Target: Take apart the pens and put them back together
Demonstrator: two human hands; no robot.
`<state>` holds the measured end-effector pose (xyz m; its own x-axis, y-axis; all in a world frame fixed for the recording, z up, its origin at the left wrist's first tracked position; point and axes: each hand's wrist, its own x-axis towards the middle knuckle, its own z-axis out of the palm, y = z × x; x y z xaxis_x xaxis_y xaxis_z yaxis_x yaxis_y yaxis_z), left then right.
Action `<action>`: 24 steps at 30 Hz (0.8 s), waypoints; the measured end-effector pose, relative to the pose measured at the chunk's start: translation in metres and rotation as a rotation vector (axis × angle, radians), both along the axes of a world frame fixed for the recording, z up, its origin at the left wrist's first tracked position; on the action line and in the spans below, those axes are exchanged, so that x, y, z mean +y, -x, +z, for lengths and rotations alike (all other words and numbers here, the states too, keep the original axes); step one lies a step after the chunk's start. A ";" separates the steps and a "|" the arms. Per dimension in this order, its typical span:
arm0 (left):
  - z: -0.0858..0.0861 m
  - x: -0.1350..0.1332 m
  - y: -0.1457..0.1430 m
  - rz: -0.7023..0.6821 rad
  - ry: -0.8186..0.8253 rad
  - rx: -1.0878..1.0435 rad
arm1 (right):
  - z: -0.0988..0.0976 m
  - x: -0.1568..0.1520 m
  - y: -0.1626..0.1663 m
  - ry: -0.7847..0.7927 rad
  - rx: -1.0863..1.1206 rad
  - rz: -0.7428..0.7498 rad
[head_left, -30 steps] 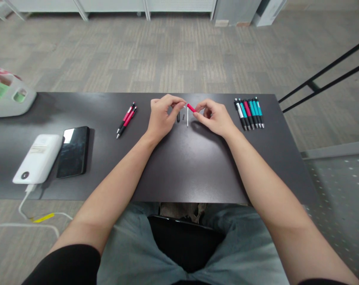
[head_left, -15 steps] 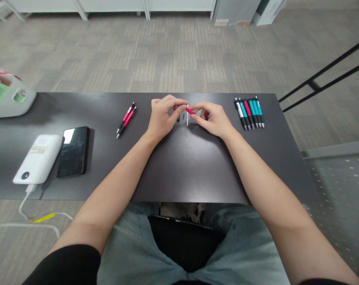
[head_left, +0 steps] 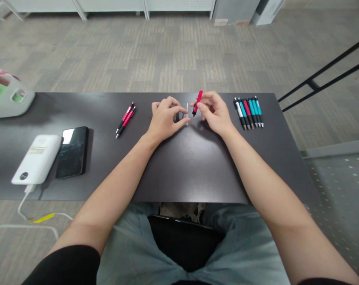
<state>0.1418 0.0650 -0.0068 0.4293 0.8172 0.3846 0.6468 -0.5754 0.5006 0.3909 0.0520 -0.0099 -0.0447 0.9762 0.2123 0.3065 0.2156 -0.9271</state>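
My right hand [head_left: 214, 114] pinches a red pen barrel [head_left: 197, 102] and holds it nearly upright just above the black table [head_left: 182, 166]. My left hand [head_left: 164, 120] rests on the table with its fingers curled over small dark pen parts [head_left: 177, 117]; whether it grips one I cannot make out. A thin white refill [head_left: 187, 114] lies on the table between the two hands.
Two red pens [head_left: 125, 118] lie left of my left hand. Several teal, red and white pens [head_left: 249, 112] lie in a row at the right. A black phone [head_left: 73, 151] and white power bank [head_left: 37, 158] sit at the left; a grey basket [head_left: 10, 101] stands far left.
My right hand has lifted the red barrel and turned it from lying slanted to nearly upright. My left hand has let go of it and lowered to the small parts on the table.
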 end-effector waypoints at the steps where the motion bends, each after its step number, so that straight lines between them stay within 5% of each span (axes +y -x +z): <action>1: 0.000 -0.001 0.000 -0.013 0.003 0.017 | 0.000 0.000 0.001 0.003 0.015 -0.012; 24: 0.007 -0.006 -0.001 -0.113 0.041 0.108 | 0.003 0.010 -0.003 -0.025 -0.004 -0.204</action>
<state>0.1431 0.0593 0.0007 0.5562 0.7757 0.2982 0.6308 -0.6277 0.4562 0.3937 0.0619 -0.0069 0.1520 0.9597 0.2364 0.3502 0.1713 -0.9209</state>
